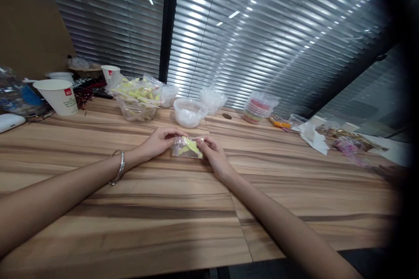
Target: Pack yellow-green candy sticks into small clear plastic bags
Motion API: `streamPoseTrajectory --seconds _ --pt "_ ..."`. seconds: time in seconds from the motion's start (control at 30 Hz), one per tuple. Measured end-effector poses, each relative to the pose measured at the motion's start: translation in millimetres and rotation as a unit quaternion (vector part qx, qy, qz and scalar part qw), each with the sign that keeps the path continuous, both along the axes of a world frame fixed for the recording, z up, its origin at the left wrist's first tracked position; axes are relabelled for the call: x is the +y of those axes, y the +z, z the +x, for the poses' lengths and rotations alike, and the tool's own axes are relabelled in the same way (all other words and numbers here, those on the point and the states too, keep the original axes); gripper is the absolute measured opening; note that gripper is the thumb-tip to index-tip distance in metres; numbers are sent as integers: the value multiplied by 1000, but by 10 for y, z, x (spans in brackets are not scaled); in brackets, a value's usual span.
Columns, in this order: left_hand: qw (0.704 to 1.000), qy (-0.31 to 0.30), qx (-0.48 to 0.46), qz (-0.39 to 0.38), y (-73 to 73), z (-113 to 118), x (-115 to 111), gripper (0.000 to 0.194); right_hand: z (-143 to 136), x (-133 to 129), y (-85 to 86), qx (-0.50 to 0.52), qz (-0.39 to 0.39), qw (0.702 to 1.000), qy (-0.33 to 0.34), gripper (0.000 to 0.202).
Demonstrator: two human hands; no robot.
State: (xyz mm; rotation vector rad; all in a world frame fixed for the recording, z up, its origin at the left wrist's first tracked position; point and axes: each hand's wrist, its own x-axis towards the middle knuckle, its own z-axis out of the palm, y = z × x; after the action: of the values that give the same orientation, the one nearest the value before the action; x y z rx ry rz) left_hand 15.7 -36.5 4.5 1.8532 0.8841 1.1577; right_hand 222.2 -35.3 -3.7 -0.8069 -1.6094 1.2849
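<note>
A small clear plastic bag (pixel 186 151) with yellow pieces inside is held between both hands, just above or on the wooden table (pixel 157 218). My left hand (pixel 163 141) pinches its upper left corner. The thumb and fingers of my right hand (pixel 213 153) grip its right side. Straight behind the bag stands a round clear tub (pixel 188 112) with whitish, see-through contents. To the left of that, a clear container (pixel 139 111) is heaped with similar bags of yellow pieces (pixel 135 89).
Paper cups (pixel 60 98) and a plastic bottle (pixel 19 96) are at the left. Stacked clear tubs (pixel 258 107) with coloured contents stand back right, beside an orange item (pixel 279 122), white paper (pixel 312 137) and crumpled wrappers (pixel 348 144). Window blinds (pixel 262 30) rise behind the table.
</note>
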Motion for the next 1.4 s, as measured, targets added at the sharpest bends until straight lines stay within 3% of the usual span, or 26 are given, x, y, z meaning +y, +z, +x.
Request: streamPoseTrajectory --seconds 0.53,0.8,1.07,1.17,1.4 --pt "996 13 -46 -76 -21 -9 -8 30 -10 -1 -11 12 -15 999 32 23" --pt "994 54 -63 -77 -12 -9 -15 31 -25 -59 -16 11 -4 1000 23 24" --pt "967 -28 -170 -185 21 20 -12 42 8 -18 -27 14 42 997 -69 24" --pt "975 -33 -133 -174 28 31 -22 46 15 -1 -31 33 37 997 -67 25" --pt "979 -3 -129 -159 -12 8 8 35 0 14 -41 13 -2 999 -39 24"
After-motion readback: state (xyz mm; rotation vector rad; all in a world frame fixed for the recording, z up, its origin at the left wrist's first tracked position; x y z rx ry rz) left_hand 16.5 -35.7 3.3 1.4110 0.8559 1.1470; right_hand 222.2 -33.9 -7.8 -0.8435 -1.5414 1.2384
